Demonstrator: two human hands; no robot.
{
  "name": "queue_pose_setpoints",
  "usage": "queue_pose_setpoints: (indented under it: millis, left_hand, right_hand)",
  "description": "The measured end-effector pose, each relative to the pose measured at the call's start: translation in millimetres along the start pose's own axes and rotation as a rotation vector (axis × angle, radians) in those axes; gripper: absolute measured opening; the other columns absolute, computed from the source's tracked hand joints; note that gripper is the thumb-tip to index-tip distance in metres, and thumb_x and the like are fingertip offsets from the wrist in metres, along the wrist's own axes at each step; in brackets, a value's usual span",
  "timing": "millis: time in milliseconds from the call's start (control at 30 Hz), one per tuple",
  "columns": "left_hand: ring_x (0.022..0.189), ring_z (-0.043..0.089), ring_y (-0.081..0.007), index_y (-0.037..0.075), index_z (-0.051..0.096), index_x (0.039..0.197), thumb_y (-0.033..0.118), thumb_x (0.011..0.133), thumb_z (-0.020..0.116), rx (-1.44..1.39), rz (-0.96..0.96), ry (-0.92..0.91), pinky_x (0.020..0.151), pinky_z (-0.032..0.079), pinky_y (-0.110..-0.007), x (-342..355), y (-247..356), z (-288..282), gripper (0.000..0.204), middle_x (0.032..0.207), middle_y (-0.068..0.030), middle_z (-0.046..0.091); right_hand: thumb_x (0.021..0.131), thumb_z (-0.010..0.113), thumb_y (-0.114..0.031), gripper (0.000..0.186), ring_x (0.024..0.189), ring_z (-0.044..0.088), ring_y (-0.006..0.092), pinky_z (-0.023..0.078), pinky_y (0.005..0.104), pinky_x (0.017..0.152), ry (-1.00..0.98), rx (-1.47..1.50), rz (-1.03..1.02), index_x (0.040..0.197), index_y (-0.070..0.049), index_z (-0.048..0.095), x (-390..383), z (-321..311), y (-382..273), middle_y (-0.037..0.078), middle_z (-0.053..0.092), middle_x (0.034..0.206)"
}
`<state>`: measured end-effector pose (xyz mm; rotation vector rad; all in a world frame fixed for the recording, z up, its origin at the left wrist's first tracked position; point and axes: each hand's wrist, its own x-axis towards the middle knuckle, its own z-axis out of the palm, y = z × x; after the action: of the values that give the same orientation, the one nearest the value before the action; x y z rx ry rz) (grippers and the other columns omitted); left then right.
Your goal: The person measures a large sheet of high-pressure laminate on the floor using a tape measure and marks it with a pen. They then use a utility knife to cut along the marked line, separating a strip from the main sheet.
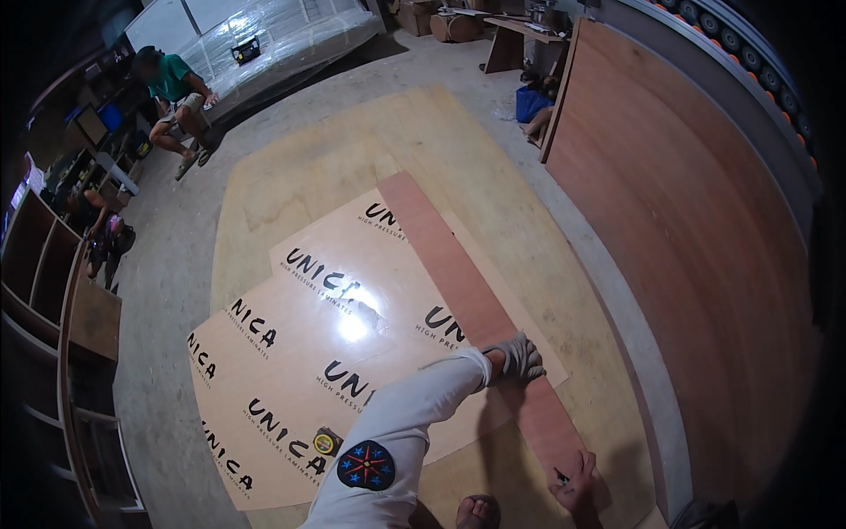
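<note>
A long reddish-brown strip (454,273) lies diagonally across a cream laminate sheet (308,291) covered with black lettering. My left hand (520,357), in a grey glove, presses down on the strip with its fingers bent together over it; my left arm has a white sleeve with a dark round patch. Bare, my right hand (577,483) is closed at the strip's near end, around a small dark tool (561,477) whose kind I cannot make out. A yellow and black tape measure (327,442) rests on the sheet beside my left sleeve.
Beneath the sheet is a large plywood board (352,132). A brown panel (679,229) leans at the right. Someone in a green shirt (173,79) sits at the far left near a plastic-wrapped stack (291,53). An open cabinet (44,273) stands at left; my foot (478,511) is near the sheet.
</note>
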<state>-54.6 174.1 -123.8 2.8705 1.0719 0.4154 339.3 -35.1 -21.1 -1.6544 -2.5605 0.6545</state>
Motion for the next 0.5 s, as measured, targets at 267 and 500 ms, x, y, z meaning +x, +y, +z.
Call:
queue_pose_setpoints:
  millis: [267,500]
  left_hand:
    - [0.110,0.056,-0.0317,0.024,0.056,0.112,0.039,0.103,0.047,0.278,-0.054,-0.205,0.098,0.039,-0.064,-3.2,19.3,-23.0,0.020,0.112,-0.0014,0.057]
    - [0.138,0.045,-0.0359,0.035,0.054,0.139,0.032,0.103,0.052,0.218,-0.206,-0.435,0.117,0.022,-0.072,7.1,68.9,-44.5,0.036,0.140,-0.0053,0.055]
  right_hand:
    - [0.067,0.087,-0.012,0.113,0.141,0.044,0.0496,0.044,0.0544,0.114,0.037,0.139,-0.108,0.161,0.003,0.027,8.0,3.3,-4.1,0.029,0.037,0.157]
    - [0.080,0.085,-0.028,0.123,0.153,0.030,0.0552,0.032,0.0550,0.126,-0.116,-0.030,-0.023,0.171,-0.003,0.007,14.5,2.5,-12.4,0.032,0.023,0.171]
